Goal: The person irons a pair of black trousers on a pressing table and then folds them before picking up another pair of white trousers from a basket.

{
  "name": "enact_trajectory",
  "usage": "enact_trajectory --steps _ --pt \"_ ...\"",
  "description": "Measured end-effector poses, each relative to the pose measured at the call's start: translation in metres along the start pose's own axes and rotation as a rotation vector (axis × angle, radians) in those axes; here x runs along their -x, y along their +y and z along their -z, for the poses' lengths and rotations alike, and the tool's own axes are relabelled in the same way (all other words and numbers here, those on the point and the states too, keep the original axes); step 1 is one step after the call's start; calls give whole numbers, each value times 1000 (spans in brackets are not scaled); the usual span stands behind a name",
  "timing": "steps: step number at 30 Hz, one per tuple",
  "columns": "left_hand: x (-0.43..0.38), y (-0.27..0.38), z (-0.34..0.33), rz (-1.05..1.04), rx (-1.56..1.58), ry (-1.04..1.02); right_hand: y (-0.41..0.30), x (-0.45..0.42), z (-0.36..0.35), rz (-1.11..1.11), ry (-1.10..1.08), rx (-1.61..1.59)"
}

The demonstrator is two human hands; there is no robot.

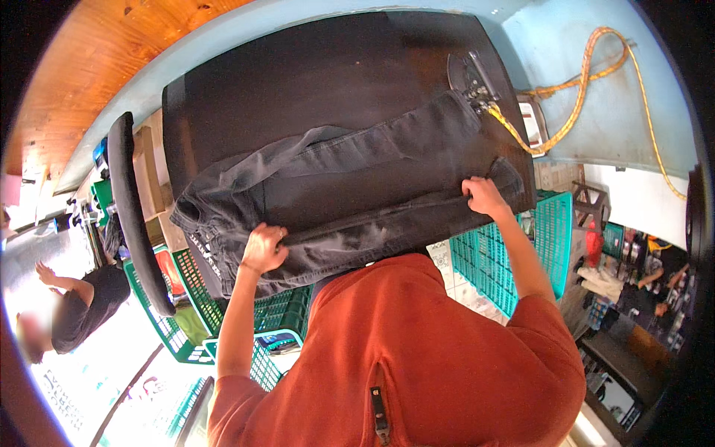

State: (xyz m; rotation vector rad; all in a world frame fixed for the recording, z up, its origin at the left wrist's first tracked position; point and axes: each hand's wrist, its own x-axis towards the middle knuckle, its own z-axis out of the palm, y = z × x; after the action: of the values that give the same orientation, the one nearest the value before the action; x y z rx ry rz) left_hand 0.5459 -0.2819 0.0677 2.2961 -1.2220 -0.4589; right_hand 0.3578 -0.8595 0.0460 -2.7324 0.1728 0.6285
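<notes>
A pair of faded black trousers (391,137) lies across a dark padded ironing table (335,72), waistband to the left and hems to the right. My left hand (264,248) grips the near leg close to its top. Farther down the same leg, my right hand (485,196) has its fingers closed on the fabric, a little short of the hem. The far leg is spread out with a raised fold near its middle. An iron (475,78) rests beyond the far leg's hem, with a yellow patterned cord (511,131) attached.
A narrow padded sleeve board (131,207) juts out left of the table. Green plastic baskets (550,240) stand at the right, with more baskets (198,279) holding cloth at the left. The cord loops along the blue wall (558,50). Another person (92,302) is at the far left.
</notes>
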Motion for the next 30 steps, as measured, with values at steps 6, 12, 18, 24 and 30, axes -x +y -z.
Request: enact_trajectory --steps 6,12,18,24,30 --pt "56 9 5 272 66 53 -32 -65 70 10 278 -145" --pt "-21 12 4 563 -513 255 -28 -193 91 178 563 561" --pt "36 -49 -26 731 -537 198 -23 -179 124 175 461 585" --pt "59 -13 16 605 -344 306 -13 -44 152 202 876 551" --pt "61 -7 25 497 -161 105 17 10 55 -4 373 551"
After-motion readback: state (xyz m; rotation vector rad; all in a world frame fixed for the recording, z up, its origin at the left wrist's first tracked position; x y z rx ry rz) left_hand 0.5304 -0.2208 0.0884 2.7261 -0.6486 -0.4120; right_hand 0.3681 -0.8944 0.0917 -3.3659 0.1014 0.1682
